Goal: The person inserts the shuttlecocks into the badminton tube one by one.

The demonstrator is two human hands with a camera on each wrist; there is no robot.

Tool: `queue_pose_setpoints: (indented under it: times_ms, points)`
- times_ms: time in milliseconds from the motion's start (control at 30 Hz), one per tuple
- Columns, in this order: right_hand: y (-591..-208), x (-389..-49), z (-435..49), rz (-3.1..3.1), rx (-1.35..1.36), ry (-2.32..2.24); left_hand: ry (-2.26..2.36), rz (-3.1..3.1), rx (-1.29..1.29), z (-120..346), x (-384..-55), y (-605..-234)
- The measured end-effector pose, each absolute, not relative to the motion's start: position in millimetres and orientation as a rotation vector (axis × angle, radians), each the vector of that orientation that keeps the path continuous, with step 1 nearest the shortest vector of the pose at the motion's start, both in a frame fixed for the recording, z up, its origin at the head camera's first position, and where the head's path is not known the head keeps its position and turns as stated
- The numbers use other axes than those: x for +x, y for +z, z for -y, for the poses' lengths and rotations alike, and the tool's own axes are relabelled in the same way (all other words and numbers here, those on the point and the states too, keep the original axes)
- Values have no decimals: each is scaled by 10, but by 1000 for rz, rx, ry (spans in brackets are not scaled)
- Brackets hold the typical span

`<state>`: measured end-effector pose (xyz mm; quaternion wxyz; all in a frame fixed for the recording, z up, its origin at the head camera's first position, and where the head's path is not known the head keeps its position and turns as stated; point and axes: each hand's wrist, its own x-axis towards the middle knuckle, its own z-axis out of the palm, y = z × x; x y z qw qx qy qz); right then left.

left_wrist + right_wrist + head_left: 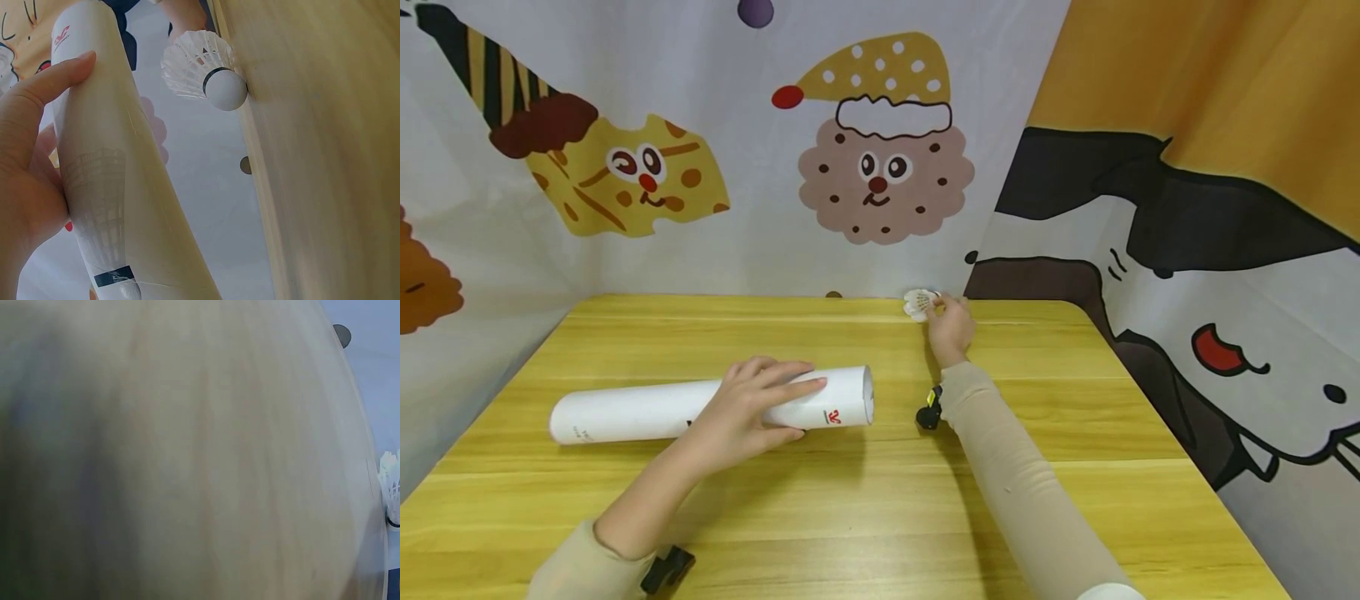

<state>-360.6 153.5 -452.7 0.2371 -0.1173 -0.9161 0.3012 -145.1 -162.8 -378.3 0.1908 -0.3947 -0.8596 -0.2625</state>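
Observation:
My left hand (748, 404) grips a white shuttlecock tube (632, 412), fingers over its top and thumb on the near side. The tube lies sideways over the left half of the table, with a small red logo by its right end. A printed or see-through shuttlecock shape shows on its side in the left wrist view. At the table's back edge, my right hand (952, 329) pinches a white feathered shuttlecock (917, 305) with its fingertips. That shuttlecock (199, 65) has a pale round cork with a dark band. In the right wrist view, the shuttlecock (390, 487) is cut off at the right border.
The wood-grain table (880, 517) ends at a hanging cartoon-print curtain (700, 258) along the back. More patterned cloth (1247, 400) hangs along the right side. Dark wrist devices (929, 410) are worn on both forearms.

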Motion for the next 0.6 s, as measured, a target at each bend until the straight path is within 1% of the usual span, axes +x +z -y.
queue_pose_setpoints:
  times_ms: [233,400,600]
  points:
    - [-4482,-3482,-1627,2416,-353,814,-742,2415,-1114,1618,-1449,-3784]
    - [-4474,-3441,-1708,2411,-318,794,-739,2421,-1111,1621,-1444,-3783]
    - [-4407,-3350,-1745,2361,-269,878,-744,2420,-1114,1610,-1436,-3789]
